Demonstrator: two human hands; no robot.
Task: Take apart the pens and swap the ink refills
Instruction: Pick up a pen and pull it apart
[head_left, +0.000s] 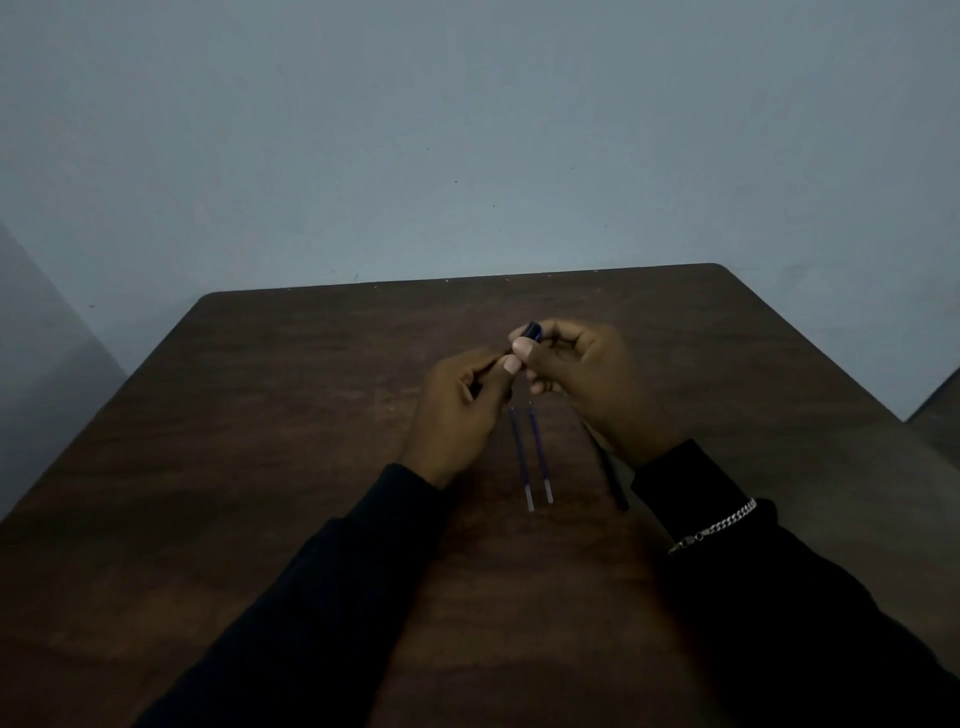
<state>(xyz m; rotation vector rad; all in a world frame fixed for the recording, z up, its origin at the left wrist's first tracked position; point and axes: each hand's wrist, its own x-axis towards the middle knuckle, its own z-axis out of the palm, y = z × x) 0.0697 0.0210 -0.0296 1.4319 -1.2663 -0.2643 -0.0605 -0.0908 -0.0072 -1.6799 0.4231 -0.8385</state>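
The right hand pinches a small dark blue pen piece above the dark brown wooden table; the left hand is closed around a dark pen part. Two thin blue ink refills lie side by side on the table below, a dark pen barrel just right of them.

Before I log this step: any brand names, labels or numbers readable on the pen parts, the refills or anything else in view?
None can be read.
Small dark pen piece pinched in the right hand: no print can be made out; dim and small.
Two ink refills on the table: no markings show.
Dark pen barrel beside the right wrist: too dark to tell.
Bracelet: no text visible.
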